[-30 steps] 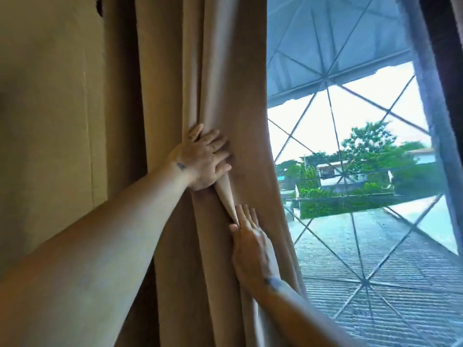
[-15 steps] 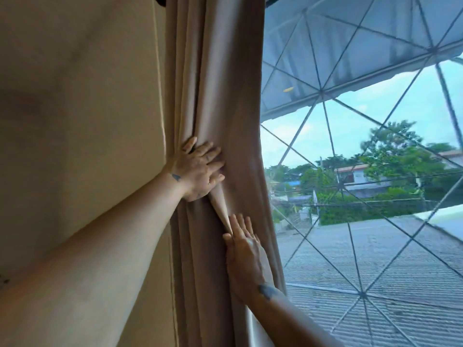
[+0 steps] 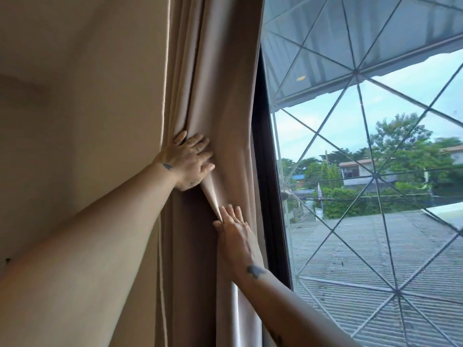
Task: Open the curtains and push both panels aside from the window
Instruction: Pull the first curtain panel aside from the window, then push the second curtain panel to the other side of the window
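A beige curtain panel point(image 3: 220, 78) hangs bunched in folds against the wall at the left edge of the window point(image 3: 363, 146). My left hand point(image 3: 188, 162) lies flat on the folds at mid height, fingers spread, pressing the cloth toward the wall. Below it, my right hand point(image 3: 234, 234) rests flat on the panel's right edge, fingers together and pointing up. A fold of cloth runs between the two hands. No second panel is in view.
A plain beige wall point(image 3: 82, 108) fills the left. The dark window frame point(image 3: 265, 171) stands just right of the curtain. Behind the glass is a metal grille with diagonal bars point(image 3: 355, 71), then roofs and trees.
The curtain has bunched tighter toward the wall, uncovering the dark window frame and more glass. Both hands stayed flat on the cloth and shifted left with it.
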Tool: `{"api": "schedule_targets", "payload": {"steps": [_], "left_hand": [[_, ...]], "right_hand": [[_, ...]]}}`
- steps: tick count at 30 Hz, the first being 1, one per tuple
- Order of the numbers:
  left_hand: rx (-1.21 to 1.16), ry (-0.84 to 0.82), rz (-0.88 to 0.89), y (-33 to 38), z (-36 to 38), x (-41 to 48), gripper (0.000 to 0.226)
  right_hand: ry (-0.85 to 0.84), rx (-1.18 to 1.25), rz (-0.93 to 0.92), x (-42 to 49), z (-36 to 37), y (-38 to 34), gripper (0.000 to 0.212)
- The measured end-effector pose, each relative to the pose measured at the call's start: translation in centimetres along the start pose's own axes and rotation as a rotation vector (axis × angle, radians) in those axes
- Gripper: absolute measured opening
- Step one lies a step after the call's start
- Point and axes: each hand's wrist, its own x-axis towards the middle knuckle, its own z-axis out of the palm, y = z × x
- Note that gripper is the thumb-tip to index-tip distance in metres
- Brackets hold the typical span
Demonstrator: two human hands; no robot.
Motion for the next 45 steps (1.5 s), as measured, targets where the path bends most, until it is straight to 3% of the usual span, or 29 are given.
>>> {"api": "schedule_targets", "payload": {"steps": [3,13,20,25,33,45], "left_hand": [[0.008,-0.01,0.002,0.1,-0.1,-0.1,0.056],[-0.033,0.035,0.07,2.7,-2.6,-1.2,0.057],[-0.293,0.269,0.074,6.6,-3.0,-2.7,0.054],[-0.425,0.401,0.026,10.8,-4.3,-2.5,0.064],[-0.567,0.455,0.122,20.2,-7.9,-0.6,0.056],[-0.96,0.554,0.337,36.7,-14.2,-0.1,0.071]], "right_hand": [[0.034,0.022,-0.015,-0.3,0.1,-0.1,0.033],[0.066,0.013,0.017,-2.9,-1.9,0.7,0.053],[0.063,-0.174,0.008,-7.0,-5.8,4.0,0.058],[0.07,-0.368,0.059,-10.4,-12.2,7.2,0.061],[0.28,-0.677,0.217,-15.7,-25.8,13.1,0.058],[0.38,-1.324,0.266,-21.4,-42.9,9.3,0.061]]}}
